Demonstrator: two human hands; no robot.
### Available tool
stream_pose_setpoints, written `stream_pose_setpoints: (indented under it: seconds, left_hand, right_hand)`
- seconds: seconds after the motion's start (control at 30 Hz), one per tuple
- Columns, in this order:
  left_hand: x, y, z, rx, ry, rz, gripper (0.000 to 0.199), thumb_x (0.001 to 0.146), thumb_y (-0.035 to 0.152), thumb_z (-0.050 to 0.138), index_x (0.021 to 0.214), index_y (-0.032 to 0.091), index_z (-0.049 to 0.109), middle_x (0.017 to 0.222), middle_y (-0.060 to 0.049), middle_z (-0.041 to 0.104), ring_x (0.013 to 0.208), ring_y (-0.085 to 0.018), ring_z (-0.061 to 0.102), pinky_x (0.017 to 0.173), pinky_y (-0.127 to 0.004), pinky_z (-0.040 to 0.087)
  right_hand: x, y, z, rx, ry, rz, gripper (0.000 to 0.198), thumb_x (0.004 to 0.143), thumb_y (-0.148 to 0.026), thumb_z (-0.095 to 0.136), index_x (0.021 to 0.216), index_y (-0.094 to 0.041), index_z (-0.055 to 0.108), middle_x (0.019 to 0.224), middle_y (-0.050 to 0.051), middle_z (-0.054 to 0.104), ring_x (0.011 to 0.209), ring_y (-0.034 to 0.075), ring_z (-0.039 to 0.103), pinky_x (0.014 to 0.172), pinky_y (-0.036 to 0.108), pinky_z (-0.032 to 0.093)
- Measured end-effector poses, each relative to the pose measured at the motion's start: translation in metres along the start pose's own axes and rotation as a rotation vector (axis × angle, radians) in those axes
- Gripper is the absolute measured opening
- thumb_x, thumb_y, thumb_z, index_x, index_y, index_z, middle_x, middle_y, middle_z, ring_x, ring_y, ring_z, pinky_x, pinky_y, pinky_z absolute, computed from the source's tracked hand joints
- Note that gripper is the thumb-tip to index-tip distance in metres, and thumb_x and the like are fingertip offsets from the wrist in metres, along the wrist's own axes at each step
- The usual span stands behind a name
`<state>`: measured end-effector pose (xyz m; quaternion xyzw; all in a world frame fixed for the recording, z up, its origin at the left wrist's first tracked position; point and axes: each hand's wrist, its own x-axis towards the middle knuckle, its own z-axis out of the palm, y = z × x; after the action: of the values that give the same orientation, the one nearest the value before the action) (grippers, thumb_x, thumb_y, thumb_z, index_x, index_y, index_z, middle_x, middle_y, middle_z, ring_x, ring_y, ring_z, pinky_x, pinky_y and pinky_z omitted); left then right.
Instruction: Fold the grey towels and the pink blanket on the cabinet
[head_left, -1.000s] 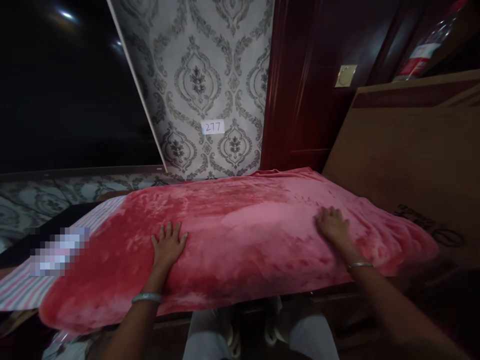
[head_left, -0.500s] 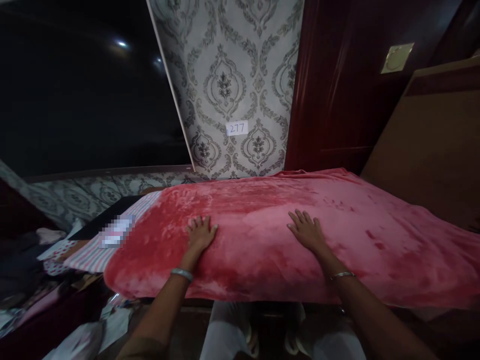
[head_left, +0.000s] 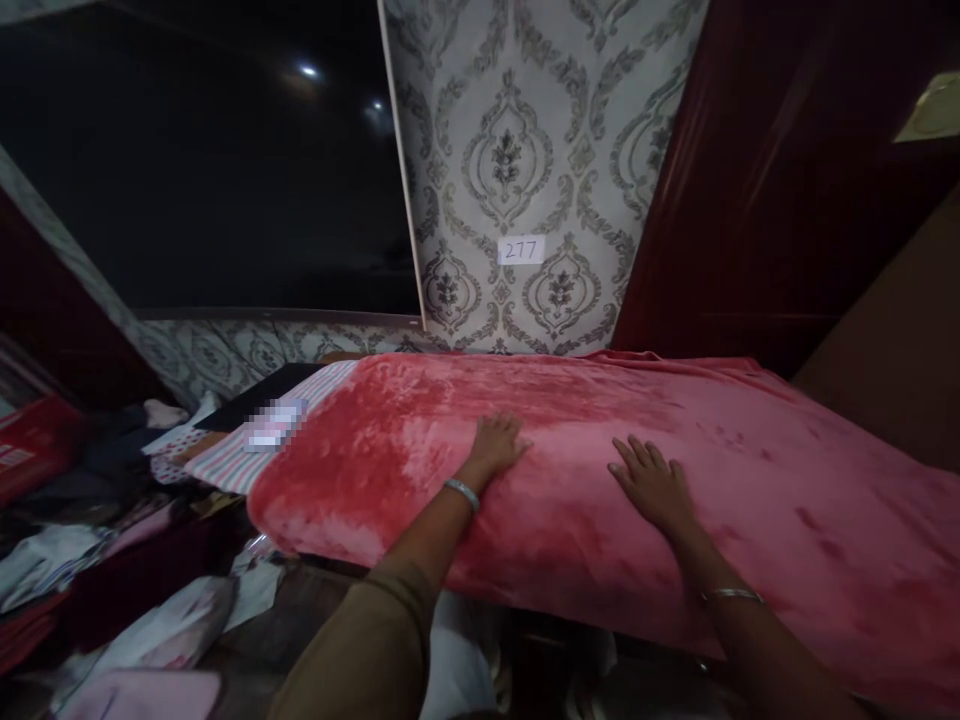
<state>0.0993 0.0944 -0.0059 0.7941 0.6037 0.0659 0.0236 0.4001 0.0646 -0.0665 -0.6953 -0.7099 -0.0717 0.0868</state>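
A plush blanket (head_left: 570,540) in red and pink lies spread over a flat surface in front of me and hangs over its near edge. Palm down on the middle of it rests my left hand (head_left: 495,445), fingers spread, with a bracelet at the wrist. My right hand (head_left: 652,480) lies flat on the lighter pink part to the right, its fingers apart; that wrist also has a thin bracelet. Neither hand grips the cloth. From under the blanket's left end a striped cloth (head_left: 232,460) sticks out, with a blurred-out item on it.
A large dark screen (head_left: 225,170) hangs on the patterned wall, beside a paper label (head_left: 521,250) reading 277. Dark red panelling (head_left: 757,200) and a brown board (head_left: 892,320) stand at the right. Clothes and bags (head_left: 165,630) are heaped at the lower left.
My left hand has slid right across the blanket, closer to my right hand. My view has turned left, so more of the heaped clothes shows.
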Motion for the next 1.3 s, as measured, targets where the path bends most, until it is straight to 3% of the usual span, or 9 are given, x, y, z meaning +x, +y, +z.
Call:
stream_pose_setpoints:
  seconds: [0.17, 0.27, 0.4, 0.6, 0.7, 0.8, 1.03, 1.17, 1.3]
  left_hand:
    - [-0.047, -0.128, -0.038, 0.077, 0.031, -0.407, 0.06, 0.102, 0.043, 0.03, 0.155, 0.019, 0.043, 0.164, -0.015, 0.034, 0.153, -0.037, 0.025, 0.12, -0.067, 0.018]
    - [-0.091, -0.179, -0.047, 0.105, 0.098, -0.643, 0.063, 0.102, 0.045, 0.026, 0.157, 0.018, 0.04, 0.165, -0.014, 0.032, 0.153, -0.039, 0.024, 0.12, -0.068, 0.018]
    - [-0.124, -0.201, -0.043, 0.11, 0.19, -0.799, 0.065, 0.101, 0.048, 0.026, 0.158, 0.019, 0.038, 0.167, -0.012, 0.031, 0.153, -0.039, 0.024, 0.119, -0.07, 0.02]
    - [-0.117, -0.196, -0.043, 0.103, 0.16, -0.832, 0.069, 0.1, 0.055, 0.029, 0.156, 0.016, 0.039, 0.165, -0.017, 0.032, 0.152, -0.045, 0.024, 0.116, -0.072, 0.021]
    - [-0.105, -0.185, -0.04, 0.139, 0.201, -0.801, 0.066, 0.1, 0.052, 0.031, 0.152, 0.013, 0.045, 0.16, -0.022, 0.039, 0.149, -0.045, 0.028, 0.116, -0.071, 0.021]
    - [-0.082, -0.155, -0.033, 0.151, 0.193, -0.661, 0.063, 0.101, 0.05, 0.03, 0.151, 0.015, 0.047, 0.156, -0.022, 0.043, 0.146, -0.042, 0.035, 0.116, -0.067, 0.025]
    - [-0.014, -0.015, -0.001, 0.031, 0.061, -0.184, 0.062, 0.101, 0.054, 0.037, 0.154, 0.024, 0.044, 0.164, -0.016, 0.036, 0.149, -0.039, 0.032, 0.119, -0.06, 0.026]
    - [-0.016, 0.06, 0.021, -0.085, 0.055, 0.179, 0.067, 0.099, 0.059, 0.04, 0.156, 0.024, 0.04, 0.165, -0.015, 0.033, 0.153, -0.037, 0.025, 0.122, -0.062, 0.019]
    - [-0.035, 0.085, 0.03, -0.174, -0.024, 0.447, 0.066, 0.1, 0.059, 0.041, 0.155, 0.022, 0.041, 0.167, -0.014, 0.03, 0.155, -0.034, 0.021, 0.124, -0.062, 0.016]
  right_hand:
    - [0.0, 0.001, 0.007, 0.004, 0.057, -0.013, 0.06, 0.101, -0.046, 0.026, 0.154, -0.026, 0.046, 0.162, 0.009, 0.038, 0.148, 0.033, 0.035, 0.113, 0.062, 0.034]
    - [0.001, 0.002, 0.011, 0.012, 0.075, -0.021, 0.061, 0.1, -0.045, 0.024, 0.153, -0.025, 0.047, 0.162, 0.009, 0.039, 0.147, 0.033, 0.036, 0.113, 0.063, 0.034]
    - [0.002, 0.003, 0.013, 0.02, 0.081, -0.021, 0.061, 0.1, -0.046, 0.024, 0.153, -0.025, 0.047, 0.161, 0.01, 0.04, 0.147, 0.034, 0.036, 0.113, 0.063, 0.034]
    - [0.002, 0.003, 0.01, 0.024, 0.039, -0.004, 0.06, 0.101, -0.048, 0.026, 0.154, -0.027, 0.046, 0.162, 0.009, 0.039, 0.148, 0.033, 0.036, 0.113, 0.062, 0.034]
    - [0.002, 0.001, 0.008, 0.025, 0.038, -0.002, 0.06, 0.102, -0.048, 0.026, 0.154, -0.027, 0.046, 0.162, 0.009, 0.038, 0.148, 0.033, 0.035, 0.114, 0.062, 0.033]
    - [0.002, 0.0, 0.005, 0.028, 0.019, 0.009, 0.059, 0.102, -0.047, 0.026, 0.155, -0.027, 0.045, 0.164, 0.008, 0.036, 0.149, 0.033, 0.033, 0.115, 0.062, 0.032]
    - [0.003, 0.001, 0.004, 0.024, 0.027, 0.005, 0.058, 0.102, -0.047, 0.028, 0.154, -0.029, 0.045, 0.163, 0.008, 0.037, 0.149, 0.033, 0.033, 0.114, 0.062, 0.033]
    - [0.003, 0.001, 0.008, 0.014, 0.022, 0.009, 0.058, 0.103, -0.047, 0.027, 0.155, -0.028, 0.044, 0.164, 0.008, 0.035, 0.15, 0.033, 0.032, 0.115, 0.061, 0.032]
    - [0.004, 0.003, 0.012, 0.005, 0.042, 0.007, 0.058, 0.103, -0.048, 0.028, 0.155, -0.029, 0.043, 0.164, 0.008, 0.035, 0.15, 0.032, 0.032, 0.115, 0.061, 0.031]
